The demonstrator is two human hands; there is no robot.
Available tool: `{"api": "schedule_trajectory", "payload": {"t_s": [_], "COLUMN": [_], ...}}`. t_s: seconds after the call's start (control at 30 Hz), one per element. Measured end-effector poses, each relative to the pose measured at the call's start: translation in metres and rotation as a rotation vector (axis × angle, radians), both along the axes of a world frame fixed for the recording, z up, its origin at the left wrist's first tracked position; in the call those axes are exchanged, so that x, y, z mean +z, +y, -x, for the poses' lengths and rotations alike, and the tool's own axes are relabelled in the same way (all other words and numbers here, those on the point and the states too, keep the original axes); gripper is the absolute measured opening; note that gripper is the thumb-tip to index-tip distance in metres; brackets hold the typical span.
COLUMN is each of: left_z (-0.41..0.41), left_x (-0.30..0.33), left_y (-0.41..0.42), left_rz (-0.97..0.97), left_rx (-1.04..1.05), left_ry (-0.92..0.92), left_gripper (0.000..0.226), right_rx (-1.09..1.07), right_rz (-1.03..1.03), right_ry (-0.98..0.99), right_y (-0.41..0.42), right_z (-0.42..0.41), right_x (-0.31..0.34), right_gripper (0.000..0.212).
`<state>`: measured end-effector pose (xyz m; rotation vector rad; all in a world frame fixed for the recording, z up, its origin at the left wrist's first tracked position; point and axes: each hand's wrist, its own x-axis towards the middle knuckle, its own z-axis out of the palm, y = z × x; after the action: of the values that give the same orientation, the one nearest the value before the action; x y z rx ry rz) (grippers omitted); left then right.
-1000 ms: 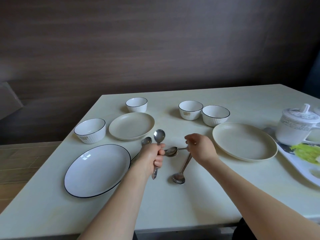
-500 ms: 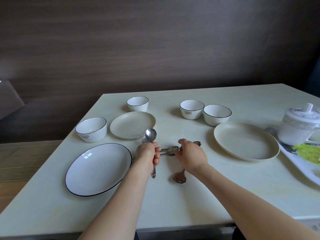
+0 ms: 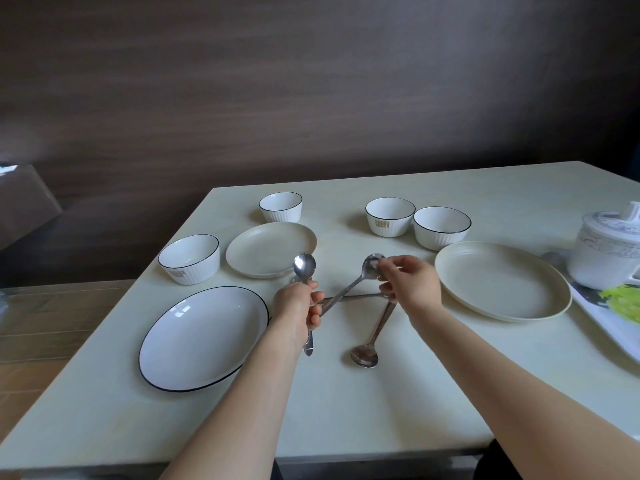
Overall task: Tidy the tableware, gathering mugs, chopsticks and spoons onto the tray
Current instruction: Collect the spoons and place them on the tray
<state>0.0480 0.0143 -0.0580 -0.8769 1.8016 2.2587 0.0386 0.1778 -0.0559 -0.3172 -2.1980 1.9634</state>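
Observation:
My left hand (image 3: 298, 308) is closed around the handles of metal spoons; one upright spoon (image 3: 304, 266) shows its bowl above the fist. A second spoon (image 3: 349, 289) slants from that fist up to the right, and my right hand (image 3: 410, 287) pinches its bowl. Another spoon (image 3: 372, 337) lies on the table below my right hand, bowl toward me. A further handle runs flat between the two hands. The white tray (image 3: 609, 320) sits at the right edge, with a lidded white mug (image 3: 606, 252) on it.
Several white ribbed bowls (image 3: 189, 258) stand at the back and left. A large black-rimmed plate (image 3: 204, 336) lies left of my left hand, a small cream plate (image 3: 272, 249) behind it, a cream oval plate (image 3: 502, 280) to the right. Green print marks the tray.
My right hand has lifted one spoon's bowl end up and to the right, while its handle stays in my left fist. My left hand has hardly moved.

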Motion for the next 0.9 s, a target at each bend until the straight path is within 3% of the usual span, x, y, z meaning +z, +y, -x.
{"api": "schedule_trajectory", "payload": {"t_s": [0.13, 0.27, 0.4, 0.63, 0.9], "left_z": [-0.002, -0.008, -0.015, -0.021, -0.022], "left_x": [0.002, 0.006, 0.013, 0.013, 0.01], "left_y": [0.001, 0.002, 0.006, 0.019, 0.023], "left_rz": [-0.009, -0.083, -0.158, -0.19, -0.193], "left_rx": [-0.03, -0.087, -0.151, -0.375, -0.522], "left_ry": [0.004, -0.025, -0.017, -0.013, 0.035], "left_gripper": [0.016, 0.012, 0.018, 0.023, 0.02], "right_rx": [-0.11, -0.175, -0.192, 0.006, 0.054], "right_rz": [0.22, 0.282, 0.342, 0.253, 0.282], "right_ry": [0.095, 0.148, 0.11, 0.014, -0.006], "right_y": [0.004, 0.003, 0.004, -0.006, -0.008], "right_z": [-0.007, -0.013, -0.009, -0.008, -0.01], "right_x": [0.009, 0.016, 0.015, 0.005, -0.002], "right_gripper": [0.012, 0.019, 0.01, 0.008, 0.017]}}
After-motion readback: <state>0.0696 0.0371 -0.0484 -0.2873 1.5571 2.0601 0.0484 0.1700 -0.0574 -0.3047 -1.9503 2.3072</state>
